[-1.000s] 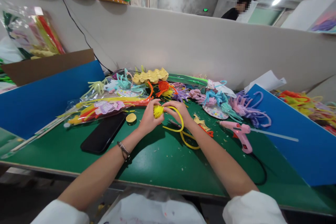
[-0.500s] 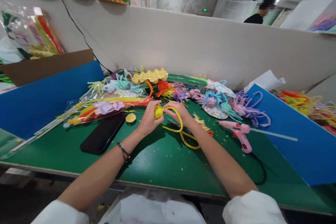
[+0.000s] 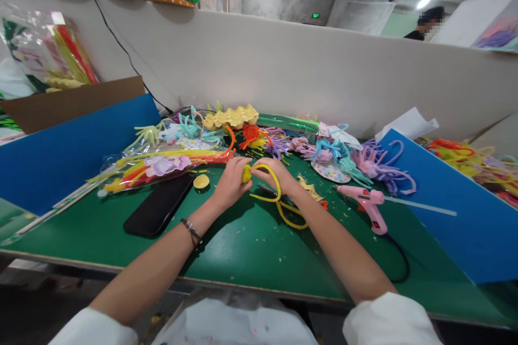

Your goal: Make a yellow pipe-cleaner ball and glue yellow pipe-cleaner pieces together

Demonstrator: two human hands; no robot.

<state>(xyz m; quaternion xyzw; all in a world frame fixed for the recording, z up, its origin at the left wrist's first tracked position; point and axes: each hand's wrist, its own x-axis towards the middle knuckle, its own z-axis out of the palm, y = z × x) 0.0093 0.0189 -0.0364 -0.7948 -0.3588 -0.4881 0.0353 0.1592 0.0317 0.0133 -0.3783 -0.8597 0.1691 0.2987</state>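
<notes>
My left hand [image 3: 232, 180] is closed around a small yellow fuzzy piece [image 3: 246, 174], which looks wound from pipe cleaner. Right beside it, my right hand [image 3: 275, 174] pinches a yellow pipe cleaner [image 3: 278, 186]. The strand arcs over the fingers and drops in loops toward the table. Scissors [image 3: 267, 190] lie partly hidden under the right hand. A round yellow-topped lid or tin [image 3: 201, 182] rests left of my left hand, close to a black phone [image 3: 159, 206].
On the right lies a pink glue gun [image 3: 366, 202] with its stick and cord. Blue boards [image 3: 81, 145] flank the green table [image 3: 243, 259]. Along the back are an egg carton [image 3: 232, 117], colourful pipe-cleaner bundles [image 3: 324, 152] and a bag of pipe cleaners [image 3: 162, 166]. A person [image 3: 424, 27] shows beyond the partition.
The yellow piece has turned slightly in my left hand, and the left fingers now cover more of it. My right hand stays nearly in place. The person beyond the partition has moved right.
</notes>
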